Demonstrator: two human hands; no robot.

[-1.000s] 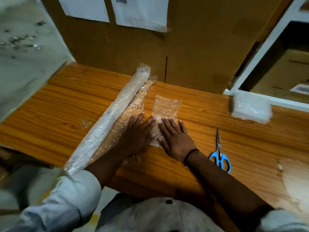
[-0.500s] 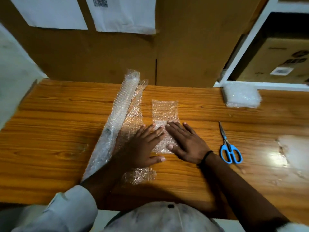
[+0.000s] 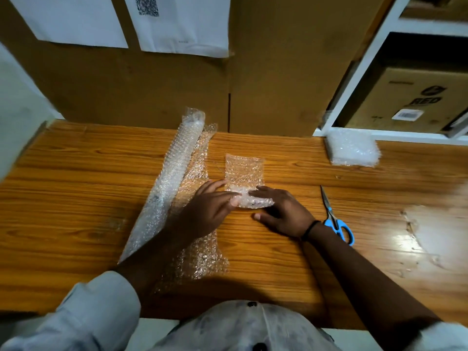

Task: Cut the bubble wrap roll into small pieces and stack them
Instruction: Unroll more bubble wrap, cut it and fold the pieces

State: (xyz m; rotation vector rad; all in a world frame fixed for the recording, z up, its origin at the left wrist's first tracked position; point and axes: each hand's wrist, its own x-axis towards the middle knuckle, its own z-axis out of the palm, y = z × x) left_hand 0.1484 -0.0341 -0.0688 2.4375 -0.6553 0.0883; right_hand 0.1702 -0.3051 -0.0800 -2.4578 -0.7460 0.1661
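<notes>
Only legible text: "RED" printed on the cardboard box on the white shelf, right side. White barcode label on the same box is too small to read. Printed code block on the paper sheet pinned above is unreadable.

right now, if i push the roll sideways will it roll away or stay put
It would probably roll: the roll is a long round tube lying on a smooth table. Its unrolled sheet lies flat beside it, so it may just unwind or drag. It looks light and squashy, being clear bubbled film.
</notes>
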